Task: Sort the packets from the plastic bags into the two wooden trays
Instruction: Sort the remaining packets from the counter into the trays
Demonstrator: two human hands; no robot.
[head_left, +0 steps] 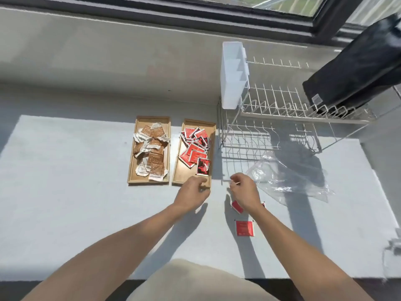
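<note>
Two wooden trays lie side by side. The left tray (141, 124) holds several brown packets (152, 148). The right tray (183, 178) holds several red packets (195, 146). My left hand (192, 193) hovers at the right tray's near right corner, fingers loosely apart and holding nothing, just below a dark red packet (203, 167). My right hand (244, 190) pinches a thin red packet (235, 182), seen edge-on, between its fingertips. Three more red packets lie on the table: one flat (244, 228) and two partly hidden under my right wrist (237, 207). A crumpled clear plastic bag (288, 181) lies to the right.
A white wire dish rack (282, 109) with a white plastic holder (233, 74) stands behind the bag, right of the trays. A black bag (358, 68) rests on the rack. A window ledge runs along the back. The pale table stretches left of the trays.
</note>
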